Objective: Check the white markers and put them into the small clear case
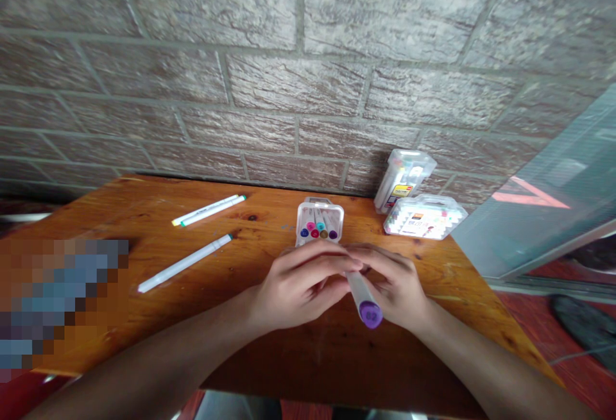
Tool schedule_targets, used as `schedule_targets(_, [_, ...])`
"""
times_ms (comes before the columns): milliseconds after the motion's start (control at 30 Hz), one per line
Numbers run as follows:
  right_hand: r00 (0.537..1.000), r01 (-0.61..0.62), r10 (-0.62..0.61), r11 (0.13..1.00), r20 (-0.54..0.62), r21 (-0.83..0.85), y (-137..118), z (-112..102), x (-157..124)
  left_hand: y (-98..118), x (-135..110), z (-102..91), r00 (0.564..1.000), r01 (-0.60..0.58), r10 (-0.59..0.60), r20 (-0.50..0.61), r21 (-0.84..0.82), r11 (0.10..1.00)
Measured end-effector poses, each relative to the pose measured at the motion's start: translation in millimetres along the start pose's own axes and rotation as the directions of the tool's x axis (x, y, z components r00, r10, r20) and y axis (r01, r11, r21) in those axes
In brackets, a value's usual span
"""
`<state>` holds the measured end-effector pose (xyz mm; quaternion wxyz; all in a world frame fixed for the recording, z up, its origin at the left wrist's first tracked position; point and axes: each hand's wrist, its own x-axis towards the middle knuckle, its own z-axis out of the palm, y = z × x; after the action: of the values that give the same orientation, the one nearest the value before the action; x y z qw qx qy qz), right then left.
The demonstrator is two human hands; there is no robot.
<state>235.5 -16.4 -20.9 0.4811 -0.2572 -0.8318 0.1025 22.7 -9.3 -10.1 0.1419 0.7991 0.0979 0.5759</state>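
Both my hands meet over the middle of the wooden table [144, 240]. My left hand [298, 285] and my right hand [397, 285] are closed on a white marker with a purple end cap [368, 308]; its purple cap points towards me. Just beyond my fingers lies a clear marker case [320, 218] with several coloured marker ends showing.
Two white pens [209, 210] lie together at the back left and a third white pen [185, 263] lies nearer. Two more clear marker cases [404, 179] [426, 216] sit by the brick wall [289, 74]. A blurred patch covers the table's left edge.
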Motion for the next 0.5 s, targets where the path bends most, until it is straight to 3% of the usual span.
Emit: schedule_targets(500, [1.000, -0.009, 0.009, 1.000, 0.003, 0.002, -0.1, -0.1, -0.3, -0.6, -1.3, -0.3, 1.000, -0.008, 0.008, 0.000, -0.002, 1.000])
